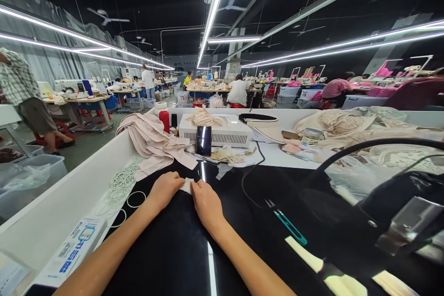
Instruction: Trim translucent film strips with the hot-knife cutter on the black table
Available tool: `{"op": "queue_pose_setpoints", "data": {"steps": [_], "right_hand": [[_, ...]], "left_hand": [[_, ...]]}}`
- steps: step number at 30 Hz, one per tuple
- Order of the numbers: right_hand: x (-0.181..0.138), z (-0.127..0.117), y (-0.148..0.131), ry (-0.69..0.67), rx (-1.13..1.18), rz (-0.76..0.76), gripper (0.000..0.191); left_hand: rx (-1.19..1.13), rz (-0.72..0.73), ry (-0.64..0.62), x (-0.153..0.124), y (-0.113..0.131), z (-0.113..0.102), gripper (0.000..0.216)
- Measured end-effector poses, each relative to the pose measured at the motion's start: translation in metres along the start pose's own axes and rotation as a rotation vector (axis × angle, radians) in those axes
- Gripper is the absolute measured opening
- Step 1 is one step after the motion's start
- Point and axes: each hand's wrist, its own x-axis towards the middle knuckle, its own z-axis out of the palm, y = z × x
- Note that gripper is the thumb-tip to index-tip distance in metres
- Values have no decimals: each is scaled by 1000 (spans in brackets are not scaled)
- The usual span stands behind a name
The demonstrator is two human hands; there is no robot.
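Observation:
Over the glossy black work surface (166, 249), my left hand (166, 189) and my right hand (208, 203) are close together, fingers closed. Between them is a small cream fabric piece (188, 186), pinched at its left end by my left hand and at its right end by my right. Much of it is hidden by the fingers. Just beyond, a phone (204, 141) leans upright. Teal-handled thread snips (290, 226) lie to the right of my right forearm. Pale elastic loops (125, 180) are heaped left of my left hand.
Beige fabric strips (152, 141) drape at the back left, near a red thread cone (164, 120). A white vented box (225, 132) stands behind the phone. On the right are a dark machine (398, 212) and pale strips (305, 254). People sit at sewing tables beyond.

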Motion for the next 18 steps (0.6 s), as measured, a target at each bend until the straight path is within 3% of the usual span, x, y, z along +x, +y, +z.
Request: {"op": "queue_pose_setpoints", "data": {"steps": [9,18], "right_hand": [[-2,2,0,65,-2,-1,19],[-11,-4,2,219,125,31,18]], "left_hand": [[49,-14,34,-3,5,-1,19],[-58,-44,187,-9,17,-18,15]]}}
